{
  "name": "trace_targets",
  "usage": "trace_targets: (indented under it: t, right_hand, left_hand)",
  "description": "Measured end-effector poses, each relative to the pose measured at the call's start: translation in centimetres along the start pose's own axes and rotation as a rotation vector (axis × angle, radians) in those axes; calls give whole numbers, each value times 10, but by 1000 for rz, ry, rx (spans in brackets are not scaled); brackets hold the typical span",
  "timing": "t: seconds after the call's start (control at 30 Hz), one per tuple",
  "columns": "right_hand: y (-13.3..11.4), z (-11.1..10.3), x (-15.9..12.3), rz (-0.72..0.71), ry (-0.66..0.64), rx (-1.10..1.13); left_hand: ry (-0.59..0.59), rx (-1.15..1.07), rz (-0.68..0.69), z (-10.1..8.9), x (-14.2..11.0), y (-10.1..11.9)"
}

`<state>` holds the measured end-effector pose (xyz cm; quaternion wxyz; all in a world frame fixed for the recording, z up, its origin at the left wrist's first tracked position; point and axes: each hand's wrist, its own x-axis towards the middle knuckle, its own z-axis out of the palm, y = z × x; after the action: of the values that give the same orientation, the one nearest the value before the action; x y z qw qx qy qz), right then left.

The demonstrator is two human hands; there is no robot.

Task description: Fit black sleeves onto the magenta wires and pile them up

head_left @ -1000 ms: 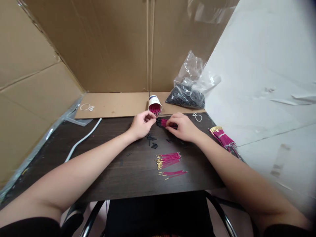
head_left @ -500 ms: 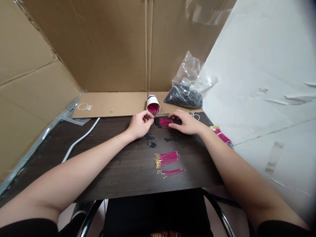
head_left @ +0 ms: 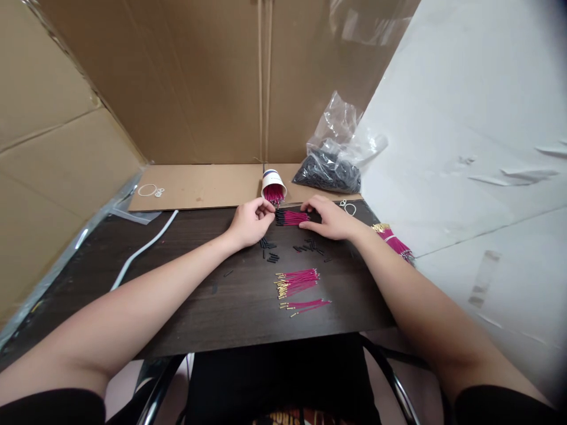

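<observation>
A row of magenta wires (head_left: 296, 218) with black sleeves (head_left: 280, 217) on their left ends lies on the dark table between my hands. My left hand (head_left: 253, 222) is at the sleeved ends, its fingers curled in and thumb close to the index finger; whatever is between the tips is too small to make out. At the bare ends, my right hand (head_left: 326, 218) rests with thumb and fingers apart, on either side of the row. Loose black sleeves (head_left: 272, 258) lie scattered nearer me. Closer still are magenta wires with gold terminals (head_left: 296, 283), in two groups.
Behind the row, a paper cup (head_left: 273, 180) lies tipped toward me, full of magenta wires. A clear bag of black sleeves (head_left: 330, 171) stands on the cardboard strip (head_left: 199, 183). A tied wire bundle (head_left: 394, 241) sits at right, white rings (head_left: 147, 190) at left.
The sleeved wires now lie closer together, in a more even row. Both hands stay at its two ends, and the whole view has shifted slightly.
</observation>
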<state>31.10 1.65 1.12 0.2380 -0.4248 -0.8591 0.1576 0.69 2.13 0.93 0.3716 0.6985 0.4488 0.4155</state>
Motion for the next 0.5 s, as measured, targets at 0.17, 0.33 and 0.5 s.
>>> trace_targets:
  t: [0.17,0.33,0.5]
  right_hand:
    - [-3,2,-1,-9,2,-59]
    - [-8,3,-2,8,20,-45]
    - [-20,-1,-4,12,92,-33]
  left_hand:
    - [5,3,9,0,0,2]
    - [13,-41,-3,0,-1,1]
    - [71,-102,41,-7,1,8]
